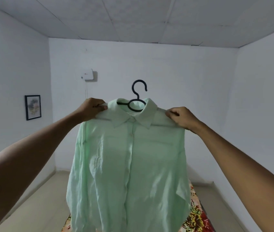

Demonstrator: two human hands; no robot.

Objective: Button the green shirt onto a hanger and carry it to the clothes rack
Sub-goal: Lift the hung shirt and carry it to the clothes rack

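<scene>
A pale green shirt (pixel 129 164) hangs in mid-air in front of me, its front placket closed and its collar folded down. A black hanger (pixel 138 96) sits inside it, with the hook and the neck loop sticking up out of the collar. My left hand (pixel 91 108) pinches the shirt's left shoulder, and my right hand (pixel 181 117) pinches its right shoulder. Both arms are stretched forward at about chest height. The hanger's arms are hidden under the fabric.
A bed with a floral cover (pixel 198 215) lies below and behind the shirt. White walls close the room; a framed picture (pixel 32 107) hangs on the left wall and a white box (pixel 87 74) on the far wall. Pale floor shows either side of the bed.
</scene>
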